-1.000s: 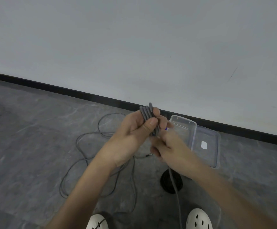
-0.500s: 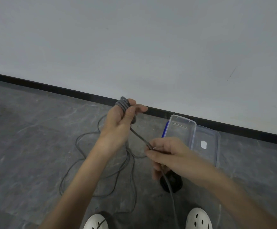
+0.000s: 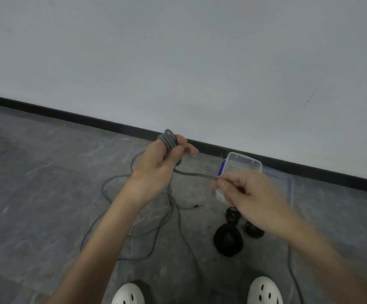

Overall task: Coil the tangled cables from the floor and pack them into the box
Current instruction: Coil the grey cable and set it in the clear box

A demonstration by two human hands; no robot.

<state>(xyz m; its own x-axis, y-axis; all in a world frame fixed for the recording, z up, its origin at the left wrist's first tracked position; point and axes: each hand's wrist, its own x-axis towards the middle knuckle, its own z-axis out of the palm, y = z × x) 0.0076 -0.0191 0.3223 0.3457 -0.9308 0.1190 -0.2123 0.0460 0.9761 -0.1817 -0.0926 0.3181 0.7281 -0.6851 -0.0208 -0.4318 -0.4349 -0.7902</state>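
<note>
head-worn camera looks down, close above floor (image 3: 46, 194).

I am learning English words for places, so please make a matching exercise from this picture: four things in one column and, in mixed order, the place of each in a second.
1. grey braided cable
2. clear box
3. black coil
4. white shoes

A. at the picture's bottom edge
B. wound on the left hand, pinched by the right hand
C. on the floor, nearest the wall
D. on the floor between box and shoes

Pairs: 1-B, 2-C, 3-D, 4-A
</note>
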